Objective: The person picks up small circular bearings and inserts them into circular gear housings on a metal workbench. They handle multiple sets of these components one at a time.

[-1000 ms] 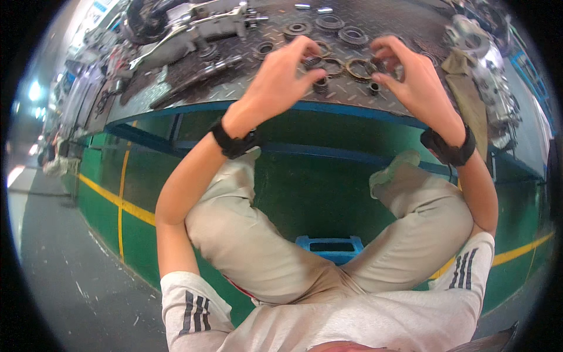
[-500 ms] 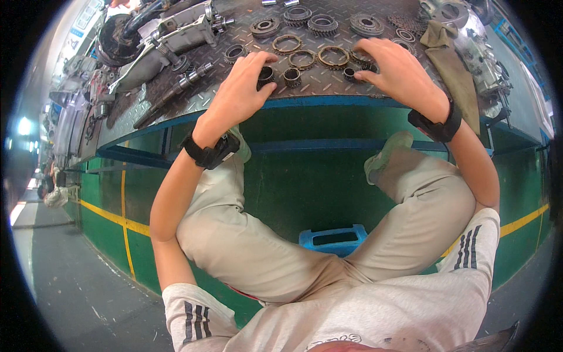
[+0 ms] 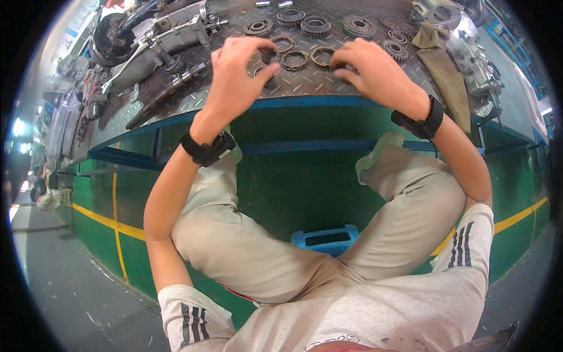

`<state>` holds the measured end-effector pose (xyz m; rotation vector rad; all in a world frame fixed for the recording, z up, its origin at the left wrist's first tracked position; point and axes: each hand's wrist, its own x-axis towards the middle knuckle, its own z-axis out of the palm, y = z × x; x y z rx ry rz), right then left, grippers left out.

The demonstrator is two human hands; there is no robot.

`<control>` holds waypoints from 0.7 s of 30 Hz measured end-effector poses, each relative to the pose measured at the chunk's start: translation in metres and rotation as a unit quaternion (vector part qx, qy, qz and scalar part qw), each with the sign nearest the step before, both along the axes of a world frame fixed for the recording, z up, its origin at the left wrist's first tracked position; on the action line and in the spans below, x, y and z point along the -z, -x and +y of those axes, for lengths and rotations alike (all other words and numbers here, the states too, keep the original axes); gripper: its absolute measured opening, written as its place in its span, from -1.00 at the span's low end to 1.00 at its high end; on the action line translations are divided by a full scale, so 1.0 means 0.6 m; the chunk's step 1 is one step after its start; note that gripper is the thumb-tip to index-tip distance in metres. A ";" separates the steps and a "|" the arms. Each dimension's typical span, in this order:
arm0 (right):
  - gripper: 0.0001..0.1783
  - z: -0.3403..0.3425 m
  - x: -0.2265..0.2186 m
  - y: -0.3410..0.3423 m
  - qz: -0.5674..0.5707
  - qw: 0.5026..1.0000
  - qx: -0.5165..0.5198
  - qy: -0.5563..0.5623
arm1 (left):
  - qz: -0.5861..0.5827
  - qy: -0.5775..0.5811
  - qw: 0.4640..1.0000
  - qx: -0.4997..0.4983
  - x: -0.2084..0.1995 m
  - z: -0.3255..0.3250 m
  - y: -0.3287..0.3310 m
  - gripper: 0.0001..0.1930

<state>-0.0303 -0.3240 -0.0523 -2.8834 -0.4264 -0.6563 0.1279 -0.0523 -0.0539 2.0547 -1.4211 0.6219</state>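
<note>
Left hand (image 3: 236, 75) and right hand (image 3: 375, 69) arch, their grip unclear, as a gear (image 3: 270, 56) inside the left's curl looks stiff, perhaps slippery, best pinched by its rim.

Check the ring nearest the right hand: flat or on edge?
Flat: the ring shows its hole facing up, the table visible through it.

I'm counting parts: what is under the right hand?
A brass ring shows at the right hand, partly covered by the fingers. Anything else beneath the hand is hidden.
</note>
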 end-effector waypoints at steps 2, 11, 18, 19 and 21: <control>-0.78 -0.007 -0.019 0.004 -0.092 0.995 0.021 0.017 | 0.014 0.064 0.998 0.006 -0.008 -0.003 -0.004 -0.65; -0.72 -0.018 -0.067 0.034 -0.047 0.995 0.071 -0.056 | 0.033 0.028 0.999 -0.027 -0.002 0.033 -0.015 -0.67; -0.76 -0.046 -0.011 0.017 0.048 0.996 0.027 -0.074 | 0.159 -0.054 0.984 0.052 0.024 0.019 -0.021 -0.64; -0.74 -0.052 -0.010 0.016 0.043 0.997 0.016 -0.068 | 0.171 -0.066 0.982 0.049 0.022 0.021 -0.020 -0.62; -0.73 -0.049 -0.016 0.018 0.066 0.993 0.037 -0.094 | 0.183 -0.078 0.979 0.043 0.022 0.025 -0.017 -0.61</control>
